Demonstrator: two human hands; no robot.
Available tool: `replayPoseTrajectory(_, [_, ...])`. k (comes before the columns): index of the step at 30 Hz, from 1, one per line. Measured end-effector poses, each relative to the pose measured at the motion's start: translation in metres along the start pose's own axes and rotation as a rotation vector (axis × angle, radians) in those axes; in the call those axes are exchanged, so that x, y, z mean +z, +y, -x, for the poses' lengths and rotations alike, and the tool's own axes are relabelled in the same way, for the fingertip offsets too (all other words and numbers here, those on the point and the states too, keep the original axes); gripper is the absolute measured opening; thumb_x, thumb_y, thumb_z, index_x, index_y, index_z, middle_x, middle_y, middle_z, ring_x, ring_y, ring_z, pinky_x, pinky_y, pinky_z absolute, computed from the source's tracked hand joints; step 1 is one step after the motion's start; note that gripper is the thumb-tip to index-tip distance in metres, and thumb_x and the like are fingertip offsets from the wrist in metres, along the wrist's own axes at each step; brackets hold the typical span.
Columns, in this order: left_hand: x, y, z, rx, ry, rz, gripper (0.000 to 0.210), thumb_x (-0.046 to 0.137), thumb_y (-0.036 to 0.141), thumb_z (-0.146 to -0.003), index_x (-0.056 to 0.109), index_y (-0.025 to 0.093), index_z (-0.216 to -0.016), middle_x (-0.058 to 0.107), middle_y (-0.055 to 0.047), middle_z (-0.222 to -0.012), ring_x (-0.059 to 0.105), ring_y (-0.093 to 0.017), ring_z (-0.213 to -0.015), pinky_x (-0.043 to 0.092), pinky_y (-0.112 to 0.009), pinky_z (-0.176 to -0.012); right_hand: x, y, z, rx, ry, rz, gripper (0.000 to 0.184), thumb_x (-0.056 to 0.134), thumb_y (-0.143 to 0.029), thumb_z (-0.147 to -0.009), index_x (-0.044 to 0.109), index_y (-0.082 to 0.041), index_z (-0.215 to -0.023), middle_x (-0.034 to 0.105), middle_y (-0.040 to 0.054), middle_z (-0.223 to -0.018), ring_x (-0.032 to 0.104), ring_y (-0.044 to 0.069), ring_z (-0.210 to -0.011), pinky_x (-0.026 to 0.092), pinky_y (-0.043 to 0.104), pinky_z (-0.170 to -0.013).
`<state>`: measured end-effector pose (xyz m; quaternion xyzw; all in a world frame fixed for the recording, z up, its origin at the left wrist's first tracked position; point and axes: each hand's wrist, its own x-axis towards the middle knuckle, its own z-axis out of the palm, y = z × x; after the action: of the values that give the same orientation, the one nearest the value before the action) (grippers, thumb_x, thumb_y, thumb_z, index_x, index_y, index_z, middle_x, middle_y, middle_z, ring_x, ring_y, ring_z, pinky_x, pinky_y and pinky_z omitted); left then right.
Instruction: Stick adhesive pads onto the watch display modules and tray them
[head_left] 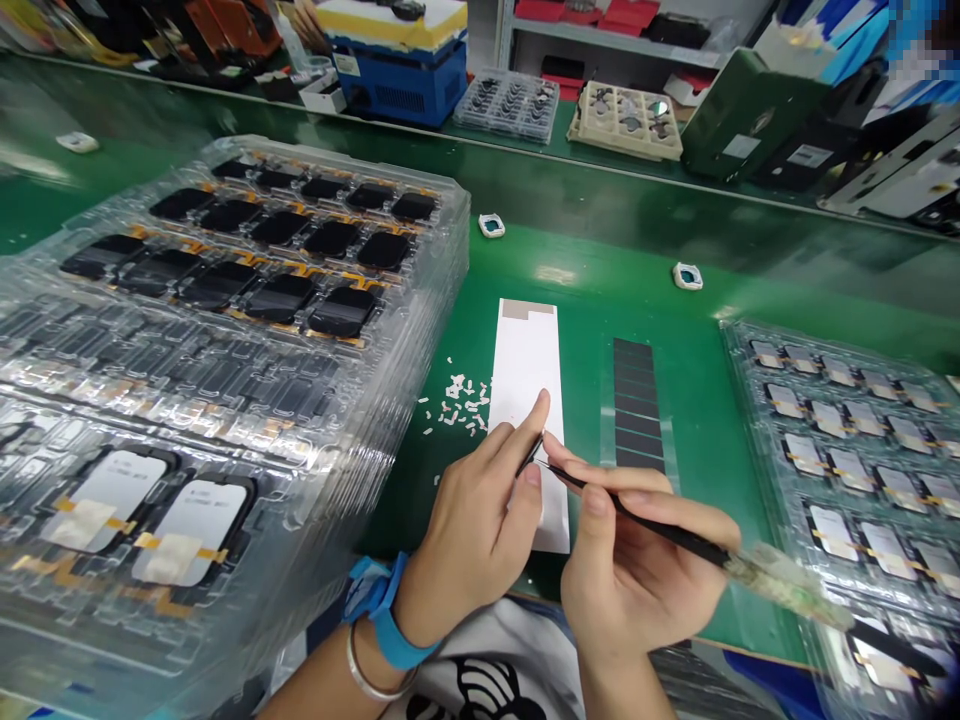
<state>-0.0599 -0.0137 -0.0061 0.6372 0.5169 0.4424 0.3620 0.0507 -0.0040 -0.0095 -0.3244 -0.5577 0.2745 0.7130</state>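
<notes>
My left hand (480, 515), with a blue band at the wrist, pinches a small flat part with a dark edge (529, 456); fingers cover most of it. In my right hand (645, 575) is a pair of black tweezers (675, 538), wrapped in worn tape towards the rear. Their tips meet the part between my two hands. Below lies a long white sheet (525, 370) with a grey-brown patch at its far end. Small white scraps (461, 405) are scattered left of the sheet. To its right is a strip of black rectangles (636, 400) on clear backing.
Tall stacked clear trays (442, 270) of small black screens stand left. Another clear tray (742, 350) of silvery modules lies right. Two small white-framed pieces (491, 226) (688, 277) rest farther back. A shelf behind bears a blue machine (409, 85) and part trays (510, 105).
</notes>
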Motion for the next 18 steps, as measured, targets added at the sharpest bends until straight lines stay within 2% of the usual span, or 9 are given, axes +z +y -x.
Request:
replayPoseTrajectory(4, [0.0001,-0.0008,0.0008,-0.004,0.003,-0.015,0.052,0.031,0.026,-0.105,0.038,0.017,-0.155,0.064,-0.009,-0.107,0.061,-0.020,-0.089,0.048,-0.034,-0.099,0.0005,0.0011,-0.0004,-0.013,-0.011,-0.032,0.034,0.057,0.011,-0.084,0.052,-0.016,-0.105,0.070,0.0060,-0.095,0.076,0.023,-0.092,0.071,0.044,-0.078])
replayPoseTrajectory(8, [0.0010,-0.0015,0.0025,0.000,-0.001,-0.001,0.052,0.031,0.025,-0.105,0.038,0.017,-0.156,0.064,-0.010,-0.109,0.061,-0.020,-0.092,0.047,-0.034,-0.100,0.0000,0.0008,-0.0011,-0.050,-0.014,-0.016,0.039,0.057,0.013,-0.081,0.051,-0.016,-0.106,0.071,0.0046,-0.097,0.076,0.021,-0.090,0.071,0.041,-0.077])
replayPoseTrajectory(18, [0.0004,-0.0024,0.0027,0.014,-0.003,0.016,0.053,0.031,0.025,-0.104,0.035,0.018,-0.157,0.064,-0.010,-0.116,0.061,-0.020,-0.098,0.047,-0.034,-0.099,-0.0006,-0.0002,0.0000,-0.013,-0.044,-0.009,0.035,0.058,0.012,-0.082,0.053,-0.016,-0.102,0.070,0.0039,-0.092,0.075,0.020,-0.087,0.070,0.045,-0.080])
